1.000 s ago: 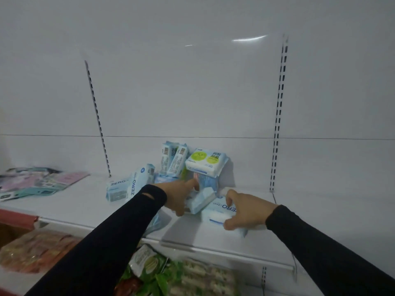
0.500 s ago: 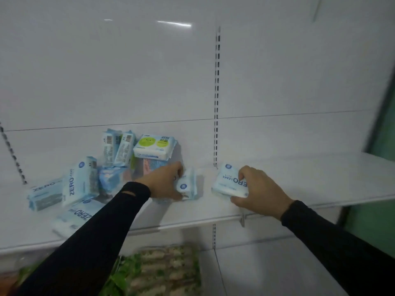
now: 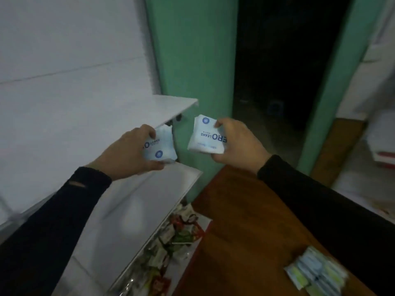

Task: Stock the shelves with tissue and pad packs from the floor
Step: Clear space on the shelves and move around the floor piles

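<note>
Head view: the left hand (image 3: pixel 130 153) grips a pale blue pad pack (image 3: pixel 159 146), fingers curled over its top edge and thumb under it, so most of the print is covered — only an "O" and a round logo show. The right hand (image 3: pixel 237 144) pinches a second white-and-blue pad pack (image 3: pixel 204 134) at its right end; the lettering reads upside down as "ERO LEAKS", the first letter hidden by the fingers. The two packs are held near each other but apart, in the air at about 3 o'clock from the end of the white shelf (image 3: pixel 168 107). A lower shelf board (image 3: pixel 136 201) lies under the left hand, towards 6 o'clock.

Below it, at 6 o'clock, sit colourful packets (image 3: pixel 171 242), too blurred to name. On the brown floor (image 3: pixel 239 231), towards 4 o'clock, lies a heap of tissue packs (image 3: pixel 316 272) in blue and yellow-green, smeared by motion. A green wall (image 3: pixel 192 60) stands at 12 o'clock beside a dark doorway (image 3: pixel 284 60) whose inside cannot be made out. Both black sleeves (image 3: pixel 320 201) run out of frame.
</note>
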The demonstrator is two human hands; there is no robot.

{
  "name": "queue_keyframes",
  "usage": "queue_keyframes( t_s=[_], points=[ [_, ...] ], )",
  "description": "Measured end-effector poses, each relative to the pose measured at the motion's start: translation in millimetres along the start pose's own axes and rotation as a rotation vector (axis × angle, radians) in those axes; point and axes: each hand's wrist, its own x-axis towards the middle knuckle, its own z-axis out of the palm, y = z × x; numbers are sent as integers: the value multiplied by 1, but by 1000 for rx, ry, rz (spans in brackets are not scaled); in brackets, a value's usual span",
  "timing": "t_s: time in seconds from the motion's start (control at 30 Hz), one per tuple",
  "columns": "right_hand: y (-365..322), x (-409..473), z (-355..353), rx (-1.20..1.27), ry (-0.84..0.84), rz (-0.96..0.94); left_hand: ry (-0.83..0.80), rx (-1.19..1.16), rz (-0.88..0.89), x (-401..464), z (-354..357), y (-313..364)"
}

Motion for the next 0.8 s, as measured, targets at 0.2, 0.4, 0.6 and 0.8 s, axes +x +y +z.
queue_keyframes(
  t_s=[0.2, 0.4, 0.6, 0.8],
  points=[
    [177, -98, -69, -177, -30, 271, -182, -25, 253, 109, 126, 132],
    [316, -188, -117, -273, -84, 503, -295, -61, 411, 191, 250, 258],
    [413, -265, -128, -305, -120, 748, -454, -73, 598, 250, 356, 353],
    [491, -322, -97, -270, -226, 975, -648, 40, 724, 303, 492, 418]
  ],
)
